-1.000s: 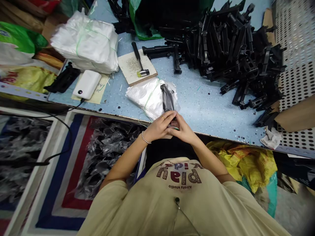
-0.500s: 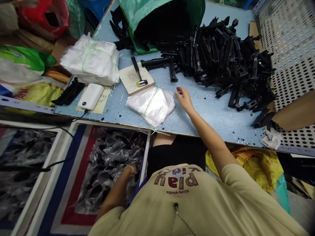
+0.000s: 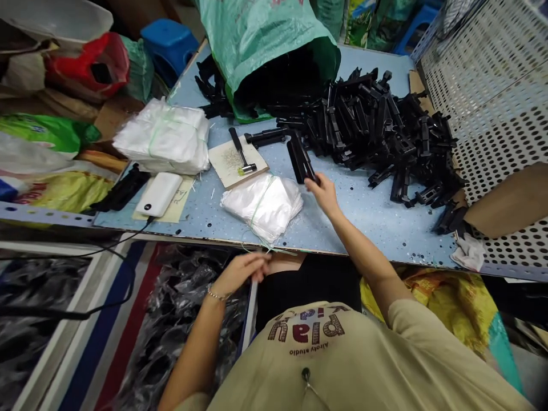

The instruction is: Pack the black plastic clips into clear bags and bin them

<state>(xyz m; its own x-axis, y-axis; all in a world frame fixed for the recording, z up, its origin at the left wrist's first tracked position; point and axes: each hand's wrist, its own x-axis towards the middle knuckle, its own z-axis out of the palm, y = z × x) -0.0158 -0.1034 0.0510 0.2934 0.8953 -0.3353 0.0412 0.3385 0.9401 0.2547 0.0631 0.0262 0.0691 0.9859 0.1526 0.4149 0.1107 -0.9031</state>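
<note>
Left hand point(image 3: 247, 267) being held released; black part point(image 3: 298, 160) being gripped by right hand point(image 3: 324, 194).
The left hand is now being held near the table's point(image 3: 368, 208) front edge, raised from the wrapped parts point(image 3: 171, 302); right of the white bag bundle point(image 3: 263, 206), the black part is being grasped at its near end by the previously unladen right hand.

So there's a speckled blue table point(image 3: 377, 217) under the right hand point(image 3: 323, 194), catching a soft shine. Off to that hand's right, a holey metal panel point(image 3: 483, 108). Beyond it, far left, a blue stool point(image 3: 169, 48). Left of the left hand point(image 3: 244, 269), white framing point(image 3: 77, 291) with striped lining point(image 3: 112, 319).
</note>
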